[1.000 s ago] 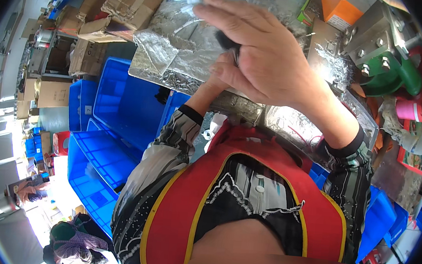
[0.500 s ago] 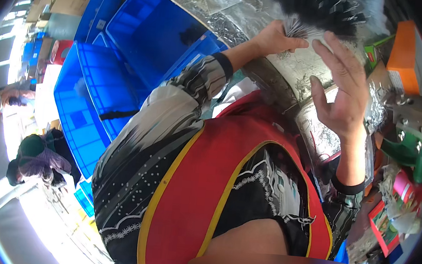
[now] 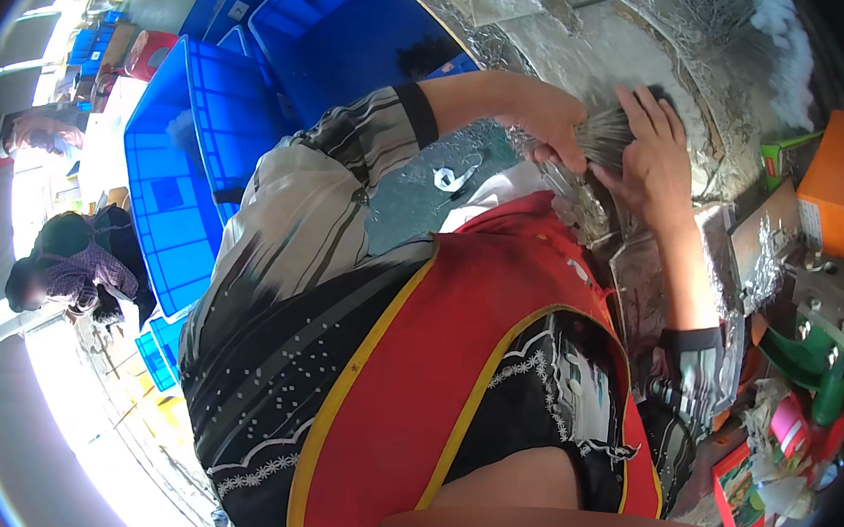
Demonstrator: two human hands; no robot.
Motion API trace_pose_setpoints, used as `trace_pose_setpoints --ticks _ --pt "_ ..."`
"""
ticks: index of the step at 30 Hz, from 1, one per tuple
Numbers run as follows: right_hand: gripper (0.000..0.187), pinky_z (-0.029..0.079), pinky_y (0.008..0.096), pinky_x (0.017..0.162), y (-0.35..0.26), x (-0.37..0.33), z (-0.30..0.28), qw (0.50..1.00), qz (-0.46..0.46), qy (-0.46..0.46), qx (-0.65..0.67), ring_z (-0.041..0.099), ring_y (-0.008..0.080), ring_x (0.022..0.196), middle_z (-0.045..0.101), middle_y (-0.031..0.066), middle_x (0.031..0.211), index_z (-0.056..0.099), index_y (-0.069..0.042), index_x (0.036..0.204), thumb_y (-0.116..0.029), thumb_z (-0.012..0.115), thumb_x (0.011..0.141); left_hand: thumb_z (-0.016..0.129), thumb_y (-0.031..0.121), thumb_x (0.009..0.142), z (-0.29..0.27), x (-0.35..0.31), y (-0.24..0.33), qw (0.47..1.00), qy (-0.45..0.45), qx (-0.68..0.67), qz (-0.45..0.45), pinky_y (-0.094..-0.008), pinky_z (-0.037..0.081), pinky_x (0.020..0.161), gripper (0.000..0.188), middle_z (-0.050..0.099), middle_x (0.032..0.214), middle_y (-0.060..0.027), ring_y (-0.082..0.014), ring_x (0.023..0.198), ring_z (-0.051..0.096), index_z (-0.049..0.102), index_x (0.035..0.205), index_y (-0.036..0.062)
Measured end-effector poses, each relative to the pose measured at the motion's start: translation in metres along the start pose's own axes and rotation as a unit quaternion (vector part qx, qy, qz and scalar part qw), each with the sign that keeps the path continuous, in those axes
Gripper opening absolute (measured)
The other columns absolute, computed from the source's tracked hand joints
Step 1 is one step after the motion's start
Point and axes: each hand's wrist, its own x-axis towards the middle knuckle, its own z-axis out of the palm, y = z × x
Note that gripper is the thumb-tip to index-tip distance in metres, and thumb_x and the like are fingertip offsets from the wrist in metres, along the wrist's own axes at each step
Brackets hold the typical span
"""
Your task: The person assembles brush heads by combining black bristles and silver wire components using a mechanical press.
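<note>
Both hands meet over the near edge of a workbench (image 3: 572,46) covered in worn, silvery sheeting. In my left hand (image 3: 547,116), closed with the thumb pressed against the fingers, is a bundle of thin, greyish stems (image 3: 602,136). My right hand (image 3: 654,168) lies against the far side of that bundle, fingers fairly straight on top and thumb beneath, pinching it. The bundle's dark, fuzzy end is mostly hidden under the right fingers. More fine grey stems (image 3: 699,22) lie blurred on the bench beyond.
Large blue crates (image 3: 172,192) stand to the left. At the right are an orange box (image 3: 830,184), a metal fixture with a green lever (image 3: 828,384) and a pink roll (image 3: 787,421). A person (image 3: 81,259) bends over at the far left. White fluff (image 3: 787,55) edges the bench.
My left hand has drawn the bundle nearer to my body and turned it. My right hand, raised and spread before, has come down onto the bundle.
</note>
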Motion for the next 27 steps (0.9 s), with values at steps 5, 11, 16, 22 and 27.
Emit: trace_pose_setpoints --ticks 5,11,16,22,27 --pt "0.024 0.030 0.0429 0.095 -0.004 -0.004 0.012 0.998 0.036 0.042 -0.029 0.035 0.0316 0.117 0.042 0.0139 0.124 0.057 0.000 0.053 -0.019 0.068 0.061 0.060 0.033 0.077 -0.014 -0.034 0.018 0.992 0.044 0.116 0.028 -0.0269 0.048 0.058 0.039 0.061 0.078 -0.0083 -0.0154 0.064 0.060 0.055 0.088 -0.0040" --pt "0.026 0.036 0.0424 0.090 0.000 -0.001 0.001 0.988 0.114 0.106 -0.016 0.043 0.0363 0.109 0.045 0.0181 0.121 0.058 0.009 0.072 -0.016 0.063 0.070 0.053 0.027 0.084 -0.039 -0.034 -0.018 0.888 0.091 -0.361 0.270 -0.0296 0.047 0.076 0.038 0.057 0.103 -0.0108 -0.0150 0.081 0.058 0.050 0.110 -0.0008" --pt "0.033 0.037 0.0437 0.090 -0.010 0.011 0.007 0.979 0.161 0.116 -0.039 0.045 0.0376 0.106 0.045 0.0188 0.119 0.054 0.011 0.093 -0.016 0.058 0.074 0.061 0.015 0.079 0.042 -0.010 0.028 0.808 0.248 -0.400 0.353 -0.0302 0.045 0.080 0.035 0.055 0.106 -0.0083 -0.0143 0.085 0.055 0.051 0.110 -0.0002" --pt "0.055 0.029 0.0470 0.096 -0.025 0.006 0.028 0.978 0.161 0.129 -0.042 0.037 0.0419 0.112 0.039 0.0249 0.121 0.040 0.011 0.115 -0.013 0.057 0.069 0.064 0.006 0.074 0.052 0.042 0.040 0.650 0.371 -0.620 0.235 -0.0300 0.044 0.072 0.013 0.060 0.086 -0.0044 -0.0134 0.083 0.054 0.062 0.087 0.0043" --pt "0.054 0.028 0.0428 0.097 -0.026 -0.007 -0.007 0.984 0.138 0.108 0.018 0.037 0.0378 0.114 0.038 0.0231 0.124 0.039 0.008 0.118 -0.009 0.059 0.071 0.066 0.005 0.070 0.044 0.037 0.049 0.624 0.364 -0.638 0.266 -0.0281 0.045 0.063 0.009 0.059 0.076 -0.0036 -0.0131 0.073 0.055 0.062 0.079 0.0031"
